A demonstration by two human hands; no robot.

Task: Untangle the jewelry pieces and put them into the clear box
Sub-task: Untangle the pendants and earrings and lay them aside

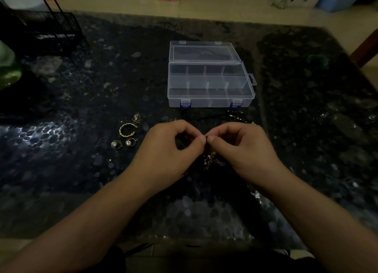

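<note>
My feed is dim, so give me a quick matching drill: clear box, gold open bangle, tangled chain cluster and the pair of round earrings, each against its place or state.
Things:
1. clear box
2. gold open bangle
3. tangled chain cluster
4. pair of round earrings

Places or states:
A. hanging below the pinching hands
B. lid open, compartments look empty
C. nearest the person among the loose pieces on the left
D. on the table, just beyond the earrings

Pairs: 1-B, 2-D, 3-A, 4-C

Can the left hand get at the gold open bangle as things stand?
Probably, once freed: the bangle lies bare on the table just left of the left hand, nothing between. But that hand is pinching the tangled jewelry with the right hand.
</note>
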